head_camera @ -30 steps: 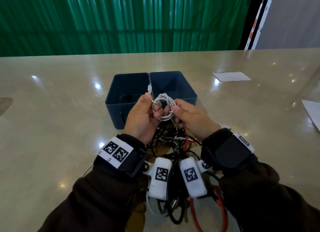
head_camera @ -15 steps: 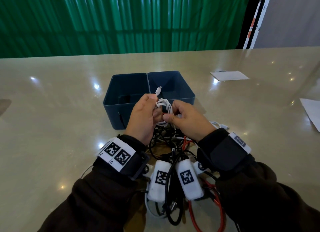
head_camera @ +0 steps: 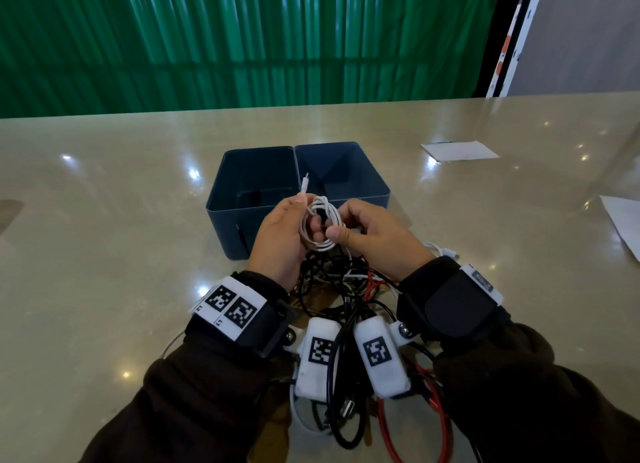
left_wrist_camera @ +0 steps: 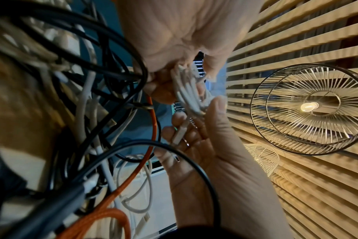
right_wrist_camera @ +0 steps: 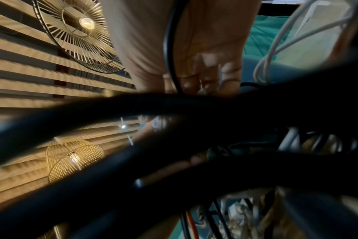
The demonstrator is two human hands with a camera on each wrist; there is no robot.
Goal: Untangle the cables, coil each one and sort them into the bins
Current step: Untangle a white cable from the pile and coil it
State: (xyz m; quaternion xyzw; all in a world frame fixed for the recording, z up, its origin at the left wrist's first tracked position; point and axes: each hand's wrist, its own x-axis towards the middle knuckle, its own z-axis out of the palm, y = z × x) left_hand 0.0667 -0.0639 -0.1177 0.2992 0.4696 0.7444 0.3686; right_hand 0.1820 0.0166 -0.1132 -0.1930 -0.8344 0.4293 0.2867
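Head view shows a white cable (head_camera: 320, 225) wound into a small coil and held above the near edge of two dark blue bins (head_camera: 298, 192), its plug end (head_camera: 304, 182) sticking up over the divide between them. Left hand (head_camera: 277, 241) curls its fingers round the coil's left side; right hand (head_camera: 377, 241) pinches the right side between thumb and fingers. Below the wrists a tangle of black, white and red cables (head_camera: 349, 324) lies on the glossy beige table (head_camera: 104, 255). Two sheets of paper (head_camera: 459, 150) lie far right.
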